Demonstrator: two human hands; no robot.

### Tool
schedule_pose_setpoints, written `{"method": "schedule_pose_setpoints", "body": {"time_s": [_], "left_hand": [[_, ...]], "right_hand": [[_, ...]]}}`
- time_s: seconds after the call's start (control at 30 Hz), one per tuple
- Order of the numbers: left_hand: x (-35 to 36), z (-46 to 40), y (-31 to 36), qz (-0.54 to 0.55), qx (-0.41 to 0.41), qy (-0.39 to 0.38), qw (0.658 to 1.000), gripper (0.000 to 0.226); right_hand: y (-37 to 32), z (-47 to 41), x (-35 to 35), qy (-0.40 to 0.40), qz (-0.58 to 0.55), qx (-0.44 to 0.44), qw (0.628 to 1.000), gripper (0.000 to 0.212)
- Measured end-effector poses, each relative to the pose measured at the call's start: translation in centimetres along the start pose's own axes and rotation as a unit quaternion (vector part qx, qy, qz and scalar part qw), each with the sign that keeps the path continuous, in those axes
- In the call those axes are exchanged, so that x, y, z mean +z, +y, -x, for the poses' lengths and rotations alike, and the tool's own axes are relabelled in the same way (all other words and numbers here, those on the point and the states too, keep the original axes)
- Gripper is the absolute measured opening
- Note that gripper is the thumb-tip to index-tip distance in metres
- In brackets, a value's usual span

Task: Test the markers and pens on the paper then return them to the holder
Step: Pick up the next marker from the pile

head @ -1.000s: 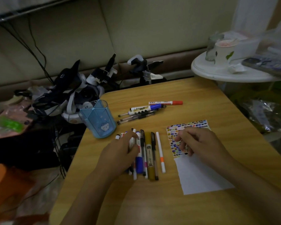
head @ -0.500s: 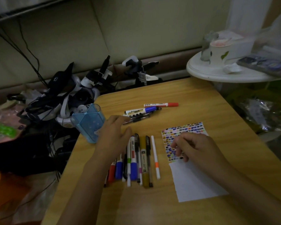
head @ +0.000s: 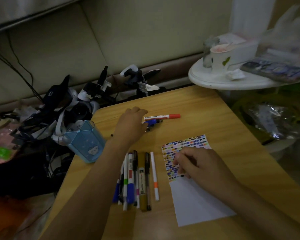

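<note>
On table [head: 206, 110], one holder [head: 85, 141], one paper [head: 197, 201]

The left hand [head: 130, 125] is covering the near ends of the far group of pens [head: 152, 122] — how its fingers are lying on them is not showing. The right hand [head: 196, 165] is hiding part of the coloured marks on the paper [head: 197, 205], and both forearms are running off the near edge.
</note>
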State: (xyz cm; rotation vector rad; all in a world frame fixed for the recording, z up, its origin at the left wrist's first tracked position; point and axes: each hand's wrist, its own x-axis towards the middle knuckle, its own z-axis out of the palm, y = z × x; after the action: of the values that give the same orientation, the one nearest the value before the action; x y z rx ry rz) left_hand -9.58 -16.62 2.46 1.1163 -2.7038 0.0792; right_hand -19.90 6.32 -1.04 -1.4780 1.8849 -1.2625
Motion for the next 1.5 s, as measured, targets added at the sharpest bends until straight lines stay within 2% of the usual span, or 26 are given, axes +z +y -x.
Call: {"method": "schedule_pose_setpoints", "body": {"time_s": [0.17, 0.3, 0.7, 0.93, 1.07, 1.2, 1.27, 1.37, 1.5], "left_hand": [[0.8, -0.9, 0.6, -0.057, 0.04, -0.032, 0.997, 0.046], [1.3, -1.0, 0.7, -0.051, 0.033, -0.051, 0.997, 0.045], [0.9, -0.2, 1.1, -0.033, 0.046, -0.024, 0.998, 0.041], [-2.6, 0.6, 2.6, -0.015, 0.073, 0.002, 0.997, 0.044], [-5.8, 3.5, 4.6, 0.056, 0.126, 0.009, 0.99, 0.037], [-6.3, 8.2, 6.4, 0.075, 0.174, 0.004, 0.982, 0.038], [-5.9, 10.3, 7.1, 0.08, 0.19, 0.028, 0.978, 0.038], [-4.6, 12.3, 6.9, 0.085, 0.2, 0.073, 0.973, 0.035], [-3.6, 13.6, 5.8, 0.103, 0.141, 0.095, 0.98, 0.034]], "right_hand": [[0.2, 0.1, -0.4, 0.008, -0.004, -0.002, 1.0, 0.026], [0.1, 0.2, -0.8, 0.011, -0.007, -0.004, 1.0, 0.025], [0.3, 0.0, -1.2, 0.019, -0.01, -0.003, 1.0, 0.026], [0.2, 0.2, -1.3, 0.018, -0.008, -0.002, 1.0, 0.023], [0.0, 0.4, -1.1, 0.027, -0.019, -0.017, 0.999, 0.014], [-0.6, 0.4, -1.2, 0.037, -0.082, 0.024, 0.996, 0.029], [-0.9, 0.6, -1.3, 0.028, -0.112, 0.037, 0.993, 0.026], [-1.2, 0.9, -1.2, 0.001, -0.147, 0.04, 0.988, 0.011], [-1.5, 1.4, -0.7, -0.009, -0.158, 0.055, 0.986, 0.013]]}}
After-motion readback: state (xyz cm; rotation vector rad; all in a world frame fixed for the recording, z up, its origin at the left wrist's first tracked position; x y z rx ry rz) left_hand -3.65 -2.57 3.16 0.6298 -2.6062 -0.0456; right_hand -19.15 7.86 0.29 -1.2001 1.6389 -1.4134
